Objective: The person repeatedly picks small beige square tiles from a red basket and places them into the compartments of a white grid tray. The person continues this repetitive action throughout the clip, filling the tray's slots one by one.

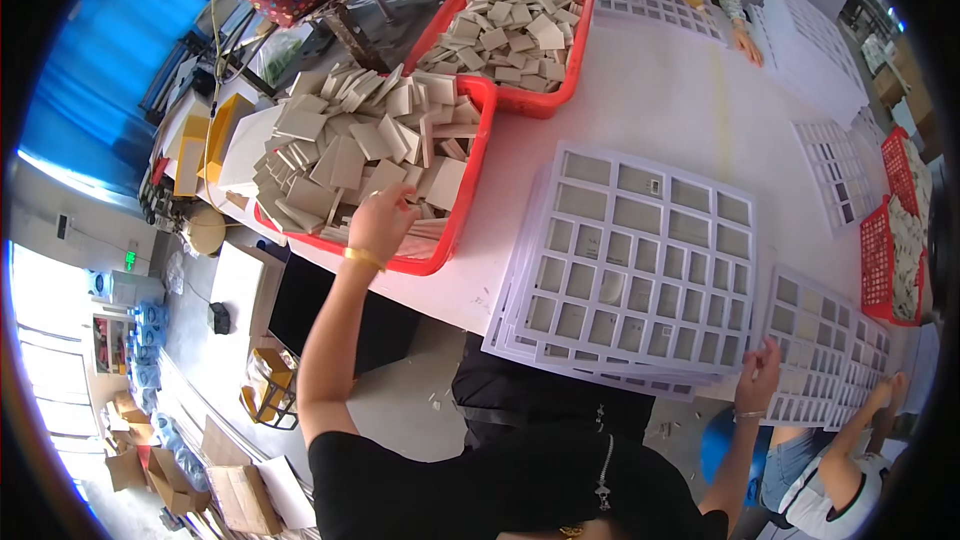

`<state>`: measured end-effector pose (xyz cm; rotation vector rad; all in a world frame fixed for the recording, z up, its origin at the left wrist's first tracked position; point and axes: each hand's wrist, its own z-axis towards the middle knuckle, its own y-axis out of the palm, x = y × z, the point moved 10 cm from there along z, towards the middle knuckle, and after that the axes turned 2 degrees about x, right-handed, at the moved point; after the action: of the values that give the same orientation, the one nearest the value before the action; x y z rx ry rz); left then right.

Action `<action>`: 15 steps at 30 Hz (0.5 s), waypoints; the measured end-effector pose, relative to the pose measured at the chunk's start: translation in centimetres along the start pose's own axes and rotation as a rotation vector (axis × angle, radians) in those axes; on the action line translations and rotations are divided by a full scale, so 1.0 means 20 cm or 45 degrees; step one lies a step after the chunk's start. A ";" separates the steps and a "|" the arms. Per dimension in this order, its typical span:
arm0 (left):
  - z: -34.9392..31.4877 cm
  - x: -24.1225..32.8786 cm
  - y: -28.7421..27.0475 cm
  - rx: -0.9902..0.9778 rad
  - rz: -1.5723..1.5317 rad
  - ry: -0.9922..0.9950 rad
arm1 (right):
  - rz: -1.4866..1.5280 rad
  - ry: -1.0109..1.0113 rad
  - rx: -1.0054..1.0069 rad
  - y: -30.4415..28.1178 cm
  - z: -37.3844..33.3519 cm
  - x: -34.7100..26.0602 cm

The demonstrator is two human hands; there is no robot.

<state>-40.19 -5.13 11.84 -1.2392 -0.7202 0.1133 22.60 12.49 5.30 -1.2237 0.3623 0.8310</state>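
In the head view, the left hand (380, 225) is over the pale tiles (345, 160) heaped in the near red basket (470, 190) on the table (650, 90), its fingers bent; any grip is unclear. The right hand (759, 377), fingers curled, is at the stacked white grid trays' (613, 178) lower-right corner; whether it holds anything, I cannot tell.

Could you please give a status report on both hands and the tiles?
Left hand over pale tiles in near red basket, grip unclear. Right hand by corner of white panel stack. No obstruction visible.
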 end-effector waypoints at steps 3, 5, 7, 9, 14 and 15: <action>0.12 -0.17 0.33 -0.392 0.390 0.216 | 0.015 -0.085 -0.091 0.13 0.08 -0.28; 0.15 -0.29 0.49 -0.578 0.491 0.141 | -0.001 -0.203 -0.092 0.19 0.10 -0.41; 0.15 -0.29 0.57 -0.712 0.512 0.143 | -0.013 -0.271 -0.105 0.23 0.10 -0.50; 0.14 -0.25 0.52 -0.777 0.449 0.218 | -0.019 -0.305 -0.123 0.27 0.11 -0.57; 0.17 -0.26 0.11 -0.364 0.231 0.006 | 0.103 -0.360 -0.228 0.37 0.14 -0.68; 0.14 -0.20 -0.01 -0.172 0.240 0.084 | 0.177 -0.332 -0.270 0.41 0.14 -0.68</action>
<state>-44.88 -4.70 10.74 -1.4327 -0.5597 0.1805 7.03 10.87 9.54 -1.2763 0.1507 1.1584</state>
